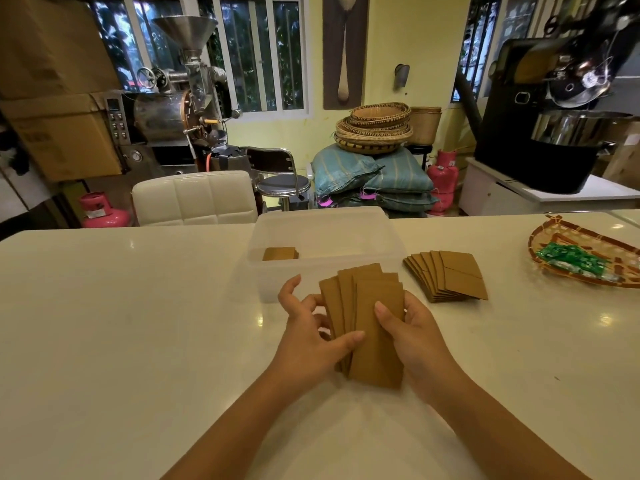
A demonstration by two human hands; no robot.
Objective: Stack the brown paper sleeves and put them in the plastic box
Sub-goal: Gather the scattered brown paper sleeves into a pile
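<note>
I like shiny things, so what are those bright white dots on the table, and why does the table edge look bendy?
In the head view, the dots on the white table are glare from lights overhead; the wide-angle lens curves its far edge; both hands and the brown sleeves look sharp, with soft shadows beneath.

This looks like a small coffee roastery's back room. Well beyond the fingers [349,337], past the white worktop [121,306], stands a drum roaster with a steel hopper [180,95]; a larger black roaster [554,116] sits far right, with stacked woven trays [375,128], filled sacks [370,178] and pink gas cylinders [443,181] between.
</note>
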